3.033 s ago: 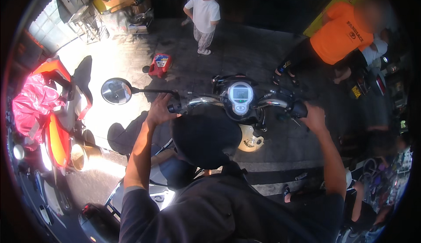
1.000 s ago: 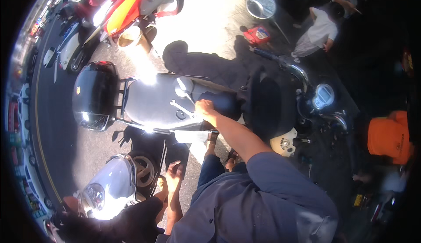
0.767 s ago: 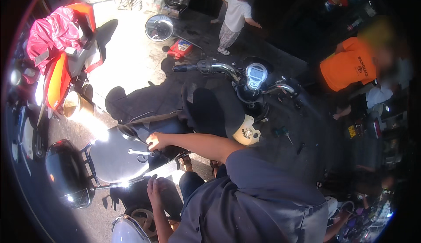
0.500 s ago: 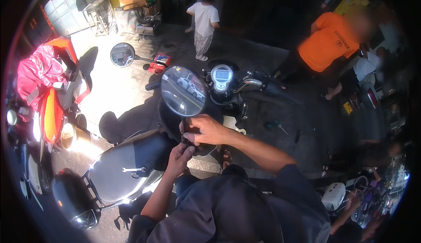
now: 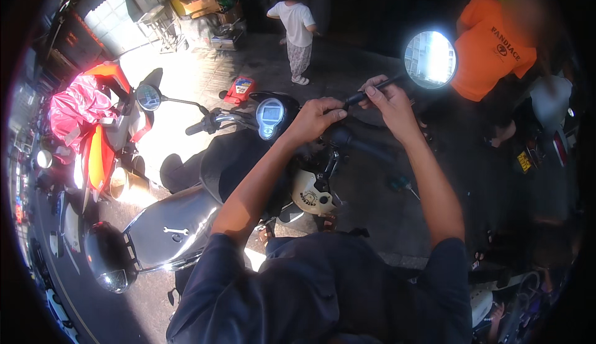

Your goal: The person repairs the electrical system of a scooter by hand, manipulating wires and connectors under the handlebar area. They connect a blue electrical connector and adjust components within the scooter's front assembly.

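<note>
A round rear-view mirror (image 5: pixel 430 59) on a black stem is held out at the right side of a scooter's handlebar. My right hand (image 5: pixel 393 107) is closed around the stem, fingers and thumb pinching it below the mirror. My left hand (image 5: pixel 314 119) is closed at the stem's lower end, by the right handlebar; the exact contact is hidden behind the fingers. Between the handlebars sits the round instrument display (image 5: pixel 270 115). The other mirror (image 5: pixel 148 97) stands on the left handlebar. An open-end wrench (image 5: pixel 176 230) lies on the dark seat (image 5: pixel 164 244) beside a small dark ring-like piece.
A red-orange motorcycle (image 5: pixel 99 151) with a pink cover stands at left, near a bucket (image 5: pixel 127 184). A red container (image 5: pixel 240 89) sits on the ground ahead. A screwdriver (image 5: pixel 405 185) lies at right. A person in an orange shirt (image 5: pixel 496 46) and a small person in white (image 5: pixel 299 27) stand ahead.
Both hands have carried the mirror from in front of my body forward and right, to the right handlebar. The right hand now grips higher on the stem. The view has shifted too.
</note>
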The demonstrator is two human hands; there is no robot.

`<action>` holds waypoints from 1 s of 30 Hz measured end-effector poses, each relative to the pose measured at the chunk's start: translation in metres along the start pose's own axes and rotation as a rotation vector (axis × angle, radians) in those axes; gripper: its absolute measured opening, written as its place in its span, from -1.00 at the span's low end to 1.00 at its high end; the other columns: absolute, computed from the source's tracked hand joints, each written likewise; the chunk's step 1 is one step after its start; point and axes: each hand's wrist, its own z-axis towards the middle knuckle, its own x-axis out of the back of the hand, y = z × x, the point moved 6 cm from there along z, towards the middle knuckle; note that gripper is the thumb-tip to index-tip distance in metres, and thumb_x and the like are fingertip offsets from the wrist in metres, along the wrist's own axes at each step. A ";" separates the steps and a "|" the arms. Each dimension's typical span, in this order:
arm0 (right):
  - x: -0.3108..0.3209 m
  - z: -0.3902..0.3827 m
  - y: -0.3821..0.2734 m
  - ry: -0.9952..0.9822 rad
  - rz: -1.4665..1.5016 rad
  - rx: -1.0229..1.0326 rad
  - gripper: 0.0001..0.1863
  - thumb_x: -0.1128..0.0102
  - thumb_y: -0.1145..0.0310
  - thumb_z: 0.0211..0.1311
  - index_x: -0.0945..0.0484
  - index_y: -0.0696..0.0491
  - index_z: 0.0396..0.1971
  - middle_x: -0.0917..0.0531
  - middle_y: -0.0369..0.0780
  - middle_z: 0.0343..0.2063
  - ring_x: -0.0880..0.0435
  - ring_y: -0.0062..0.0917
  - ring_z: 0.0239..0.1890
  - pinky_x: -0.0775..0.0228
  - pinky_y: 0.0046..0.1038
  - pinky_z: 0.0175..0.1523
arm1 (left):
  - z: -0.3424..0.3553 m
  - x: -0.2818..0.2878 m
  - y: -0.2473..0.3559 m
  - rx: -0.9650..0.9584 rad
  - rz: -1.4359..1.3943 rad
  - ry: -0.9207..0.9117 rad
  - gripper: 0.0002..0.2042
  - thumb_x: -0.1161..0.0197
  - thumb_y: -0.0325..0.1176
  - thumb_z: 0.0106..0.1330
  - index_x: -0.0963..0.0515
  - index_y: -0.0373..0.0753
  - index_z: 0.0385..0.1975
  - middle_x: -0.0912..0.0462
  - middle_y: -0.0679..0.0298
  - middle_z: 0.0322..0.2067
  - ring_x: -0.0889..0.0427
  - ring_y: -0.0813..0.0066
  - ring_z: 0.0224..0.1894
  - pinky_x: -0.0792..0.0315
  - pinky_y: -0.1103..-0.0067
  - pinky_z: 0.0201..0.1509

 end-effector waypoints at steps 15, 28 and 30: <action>0.009 0.010 0.010 -0.116 0.065 0.086 -0.70 -0.17 0.21 0.52 -0.52 0.16 -0.04 -0.70 -0.13 -0.04 -0.64 -0.60 -0.10 -0.51 -0.54 -0.01 | 0.009 -0.006 0.000 -0.010 -0.135 0.111 -0.74 -0.32 -0.29 0.42 -0.65 -0.35 -0.06 -0.64 0.24 -0.29 -0.60 0.48 -0.16 -0.44 0.50 -0.01; -0.058 0.000 -0.050 -0.269 -0.881 0.705 -0.78 -0.40 0.44 0.16 -0.61 0.10 -0.20 -0.71 -0.15 -0.26 -0.71 -0.21 -0.29 -0.56 -0.26 -0.18 | 0.003 -0.004 -0.009 -0.196 -0.144 0.066 -0.76 -0.25 -0.31 0.40 -0.67 -0.35 -0.12 -0.69 0.06 -0.25 -0.69 0.10 -0.14 -0.50 0.35 -0.02; -0.076 0.015 -0.072 -0.318 -1.007 0.571 -0.83 -0.34 0.39 0.19 -0.62 0.13 -0.28 -0.67 -0.12 -0.40 -0.68 -0.11 -0.36 -0.53 -0.18 -0.21 | -0.001 -0.003 -0.007 -0.216 -0.178 0.101 -0.77 -0.22 -0.31 0.44 -0.65 -0.36 -0.12 -0.65 0.15 -0.33 -0.64 0.30 -0.21 -0.48 0.42 -0.06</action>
